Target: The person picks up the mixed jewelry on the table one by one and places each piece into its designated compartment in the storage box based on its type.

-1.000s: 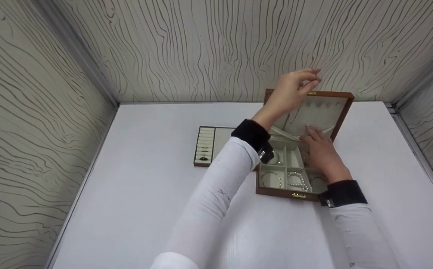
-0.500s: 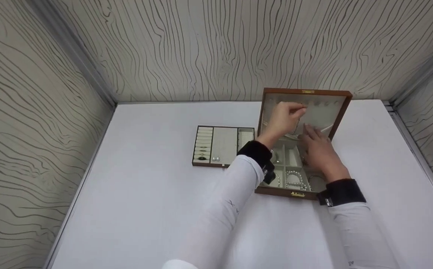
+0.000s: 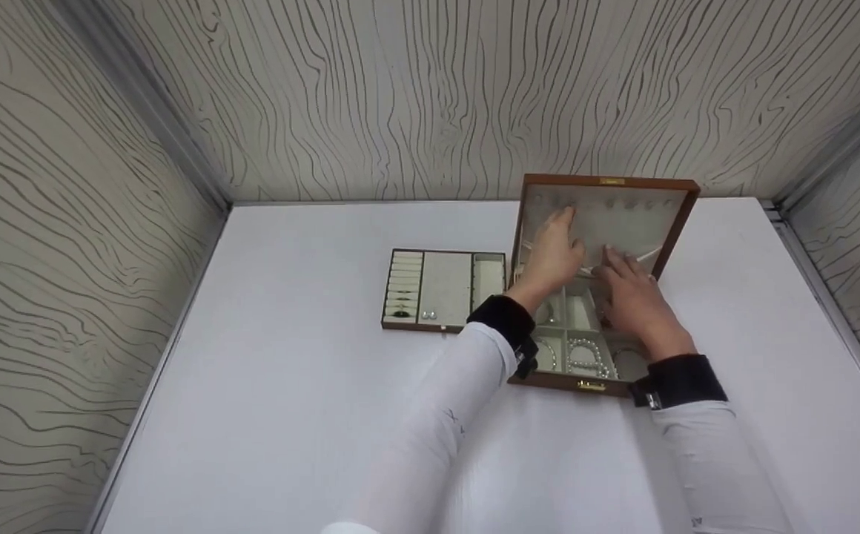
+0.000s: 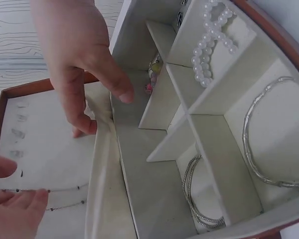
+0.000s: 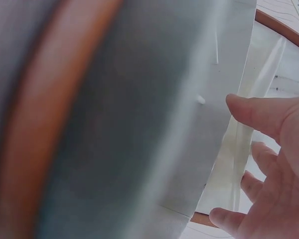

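A brown jewelry box (image 3: 548, 381) stands with its lid (image 3: 684, 230) raised. A thin beaded necklace (image 4: 67, 205) hangs in two strands along the pale lid lining, partly hidden by fingers in the left wrist view. My left hand (image 3: 552, 256) lies against the lining over the necklace's upper part, thumb apart from the straight fingers. My right hand (image 3: 634, 297) rests with spread fingers on the lower lid, by the cloth pocket (image 4: 103, 174); its thumb hovers near the compartments. A pearl bracelet (image 3: 586, 356), a silver bangle (image 4: 246, 132) and a coiled bracelet (image 4: 189, 186) lie in compartments.
Left of the box sits a jewelry tray (image 3: 446, 274) with ring rolls, a few rings and a pair of pearl earrings (image 3: 428, 315). The white table (image 3: 289, 386) meets patterned wall panels (image 3: 400, 111) behind. Small clear hooks (image 4: 17, 134) line the lid's upper part.
My left hand has come down from above the lid, first pinching the necklace, and now lies lower against the lining with its fingers straightened. The right hand has stayed in place.
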{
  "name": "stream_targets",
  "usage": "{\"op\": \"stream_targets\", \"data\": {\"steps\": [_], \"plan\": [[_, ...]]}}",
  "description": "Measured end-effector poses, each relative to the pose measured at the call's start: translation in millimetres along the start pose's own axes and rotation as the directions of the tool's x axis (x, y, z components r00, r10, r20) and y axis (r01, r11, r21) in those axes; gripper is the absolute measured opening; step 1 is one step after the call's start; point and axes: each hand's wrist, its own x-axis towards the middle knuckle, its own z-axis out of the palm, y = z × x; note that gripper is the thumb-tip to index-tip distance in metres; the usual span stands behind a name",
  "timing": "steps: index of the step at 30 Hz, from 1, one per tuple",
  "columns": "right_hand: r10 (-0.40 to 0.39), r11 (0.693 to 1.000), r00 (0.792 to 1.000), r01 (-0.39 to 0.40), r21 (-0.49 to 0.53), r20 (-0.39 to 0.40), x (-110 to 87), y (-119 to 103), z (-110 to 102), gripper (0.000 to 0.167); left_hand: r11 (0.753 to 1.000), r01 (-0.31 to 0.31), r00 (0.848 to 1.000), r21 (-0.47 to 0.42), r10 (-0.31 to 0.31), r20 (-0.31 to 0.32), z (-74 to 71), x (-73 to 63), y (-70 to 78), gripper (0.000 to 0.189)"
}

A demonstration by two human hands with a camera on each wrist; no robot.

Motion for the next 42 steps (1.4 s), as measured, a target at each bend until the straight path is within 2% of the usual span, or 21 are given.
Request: {"op": "stream_targets", "data": {"steps": [6, 13, 18, 24, 29, 36, 42], "plan": [[-0.001, 1.0, 1.0, 0.001, 0.008, -0.024, 0.0, 0, 1, 0.046, 0.994, -0.029, 0.999, 0.105, 0.03, -0.014, -3.4, 2.0, 9.8, 0.059], [-0.011, 1.0, 0.999, 0.011, 0.015, -0.038, 0.7, 0, 2, 0.047, 0.976, -0.059, 0.996, 0.21, 0.045, 0.071, -12.7, 7.7, 13.5, 0.058], [-0.009, 1.0, 0.999, 0.01, 0.026, -0.043, 0.0, 0, 2, 0.047, 0.963, -0.052, 0.989, 0.264, 0.012, 0.15, -18.9, 11.0, 16.8, 0.057], [-0.011, 0.998, 0.999, 0.013, 0.054, -0.046, -0.3, 2, 3, 0.048, 0.941, -0.001, 0.981, 0.338, -0.065, 0.182, -28.6, 16.3, 27.3, 0.056], [-0.022, 0.998, 0.998, 0.025, 0.056, -0.053, -0.9, 2, 3, 0.048, 0.936, -0.01, 0.978, 0.351, -0.064, 0.199, -34.7, 18.5, 29.7, 0.055], [-0.042, 0.998, 0.997, 0.044, 0.034, -0.058, 0.0, 3, 3, 0.051, 0.936, -0.057, 0.978, 0.348, -0.017, 0.207, -36.5, 16.0, 23.1, 0.056], [-0.04, 0.999, 0.997, 0.042, 0.03, -0.063, 0.1, 3, 3, 0.051, 0.945, -0.089, 0.981, 0.315, 0.029, 0.19, -42.4, 9.7, 17.7, 0.053]]}}
